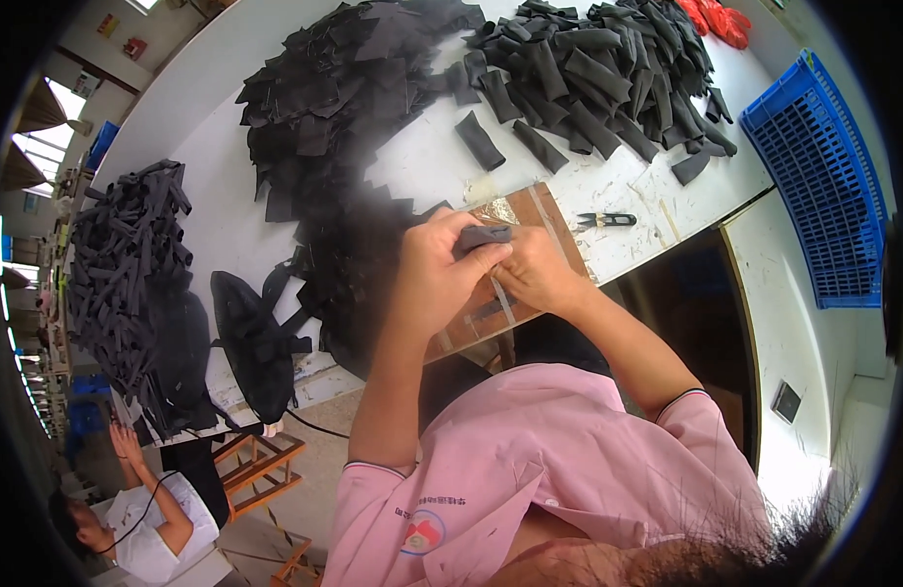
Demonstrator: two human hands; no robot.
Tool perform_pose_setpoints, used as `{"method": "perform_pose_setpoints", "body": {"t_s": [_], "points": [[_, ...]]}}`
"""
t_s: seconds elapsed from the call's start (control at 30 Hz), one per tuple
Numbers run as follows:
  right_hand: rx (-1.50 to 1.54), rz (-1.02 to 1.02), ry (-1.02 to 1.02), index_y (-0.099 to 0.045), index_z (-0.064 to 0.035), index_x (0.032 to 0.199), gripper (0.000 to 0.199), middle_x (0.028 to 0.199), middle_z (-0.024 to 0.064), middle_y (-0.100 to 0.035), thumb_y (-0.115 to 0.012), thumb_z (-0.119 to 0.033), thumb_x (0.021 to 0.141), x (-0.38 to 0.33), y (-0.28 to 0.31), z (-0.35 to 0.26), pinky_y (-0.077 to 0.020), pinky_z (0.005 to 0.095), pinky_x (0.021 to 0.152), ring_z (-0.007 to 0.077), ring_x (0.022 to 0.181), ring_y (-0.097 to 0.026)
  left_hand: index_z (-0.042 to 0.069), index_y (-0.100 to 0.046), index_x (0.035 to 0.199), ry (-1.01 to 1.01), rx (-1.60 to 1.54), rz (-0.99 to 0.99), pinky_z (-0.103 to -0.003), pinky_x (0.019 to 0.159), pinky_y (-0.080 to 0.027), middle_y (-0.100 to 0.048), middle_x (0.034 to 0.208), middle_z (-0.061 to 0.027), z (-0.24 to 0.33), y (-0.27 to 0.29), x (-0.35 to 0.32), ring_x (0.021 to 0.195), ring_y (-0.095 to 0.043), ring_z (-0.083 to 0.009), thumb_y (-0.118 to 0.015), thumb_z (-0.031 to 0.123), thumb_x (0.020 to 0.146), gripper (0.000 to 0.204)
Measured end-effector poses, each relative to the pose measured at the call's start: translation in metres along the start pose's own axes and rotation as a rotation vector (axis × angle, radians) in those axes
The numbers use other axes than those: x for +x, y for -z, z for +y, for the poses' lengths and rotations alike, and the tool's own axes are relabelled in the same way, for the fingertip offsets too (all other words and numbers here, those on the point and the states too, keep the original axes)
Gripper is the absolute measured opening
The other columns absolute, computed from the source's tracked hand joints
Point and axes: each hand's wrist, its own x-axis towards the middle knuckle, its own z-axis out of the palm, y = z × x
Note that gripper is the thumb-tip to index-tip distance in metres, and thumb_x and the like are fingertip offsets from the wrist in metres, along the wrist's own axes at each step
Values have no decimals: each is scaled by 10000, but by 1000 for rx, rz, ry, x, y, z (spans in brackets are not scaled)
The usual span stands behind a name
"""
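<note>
Left hand: closed around one end of a small black fabric piece; the piece is pinched between thumb and fingers.
Right hand: its grip is closed on the same piece from the other side; the fingertips of both hands are touching there.
Black fabric piece: held above the table, between the two grips, slightly folded.
Wooden board: seen just under the grips, with strips of tape on it.
Small black snips: laid on the table, near the right grip, to its right.
Black iron: placed left of the left grip, at the table edge.
Flat black cut pieces: piled beyond the left grip.
Rolled black pieces: heaped beyond the right grip.
Blue plastic crate: set far right of the grips.
Another person: seated well apart, at lower left.
</note>
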Motion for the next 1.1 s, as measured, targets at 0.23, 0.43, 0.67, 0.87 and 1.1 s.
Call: {"method": "perform_pose_setpoints", "body": {"t_s": [0.23, 0.43, 0.67, 0.87, 1.1], "points": [[104, -275, -343, -535, -20, 718, 283, 654, 142, -555, -523, -279, 830, -7, -8, 9, -413, 408, 536, 335, 605, -537, -34, -575, 867, -99, -304, 247, -205, 667, -447, -580, 765, -56, -2, -17, -8, 723, -539, -87, -620, 17, 768, 120], [-82, -244, -219, -515, -28, 647, 323, 600, 125, -535, -523, -295, 828, 11, 7, -3, -404, 397, 523, 318, 583, -534, -7, -558, 962, -271, -866, 345, -334, 809, -436, -591, 933, -146, -16, -7, -18, 846, -562, -209, -533, 67, 832, 152], [-135, -284, -187, -498, -11, 655, 303, 626, 129, -510, -557, -265, 810, 8, -6, 0, -399, 390, 512, 316, 626, -525, 44, -585, 920, -81, -1184, 358, -384, 876, -392, -597, 927, -111, -34, -5, -26, 902, -546, -238, -543, 139, 839, 132], [-107, -157, -122, -496, -44, 632, 343, 571, 109, -522, -524, -330, 819, 2, -7, -1, -403, 390, 507, 309, 579, -531, -3, -574, 935, -220, -810, 393, -363, 863, -396, -593, 949, -130, -30, 3, -28, 887, -551, -218, -544, 68, 831, 130], [-135, -280, -181, -491, -39, 622, 375, 569, 125, -524, -501, -346, 836, 9, -3, 4, -399, 394, 509, 306, 578, -533, -42, -588, 957, -118, -628, 229, -195, 724, -420, -607, 922, -85, -11, 15, -21, 801, -546, -95, -603, 27, 783, 188]]}}
